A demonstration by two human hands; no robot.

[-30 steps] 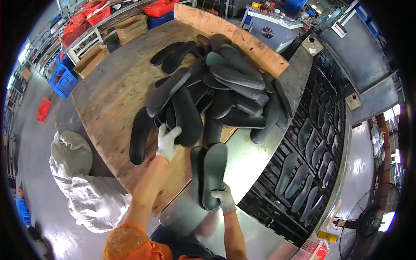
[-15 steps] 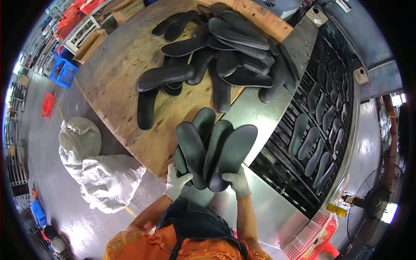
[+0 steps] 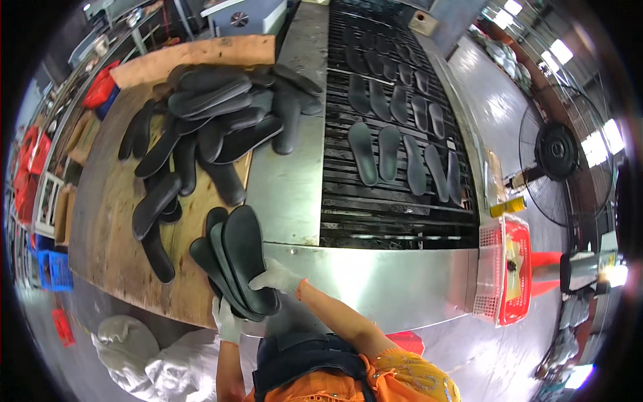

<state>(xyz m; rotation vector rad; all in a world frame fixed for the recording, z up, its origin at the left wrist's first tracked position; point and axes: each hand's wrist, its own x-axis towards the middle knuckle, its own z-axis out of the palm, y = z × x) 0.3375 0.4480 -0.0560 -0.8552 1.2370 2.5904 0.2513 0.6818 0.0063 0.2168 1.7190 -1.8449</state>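
Observation:
A bundle of several black shoe insoles (image 3: 244, 242) stands fanned and overlapping between my hands, their rounded ends pointing away from me. My left hand (image 3: 228, 321), in a white glove, grips the bundle low on its left side. My right hand (image 3: 276, 276), also gloved, closes on the right edge of the front insole, its fingertips partly on the insole's face. Beyond the bundle, a loose heap of black insoles (image 3: 213, 110) covers the far part of the wooden table (image 3: 110, 248); several lie nearer, at its left edge.
To the right, a black slatted conveyor (image 3: 375, 211) carries rows of insoles. A metal strip (image 3: 288, 194) separates it from the table. A red and white plastic basket (image 3: 492, 281) sits at the conveyor's near right corner, with a fan (image 3: 557, 149) beyond. White sacks (image 3: 181, 365) lie on the floor at left.
My view has turned to the right, towards the conveyor. The held insoles, spread in two groups before, are now closer together. My right hand has shifted along the bundle's right edge.

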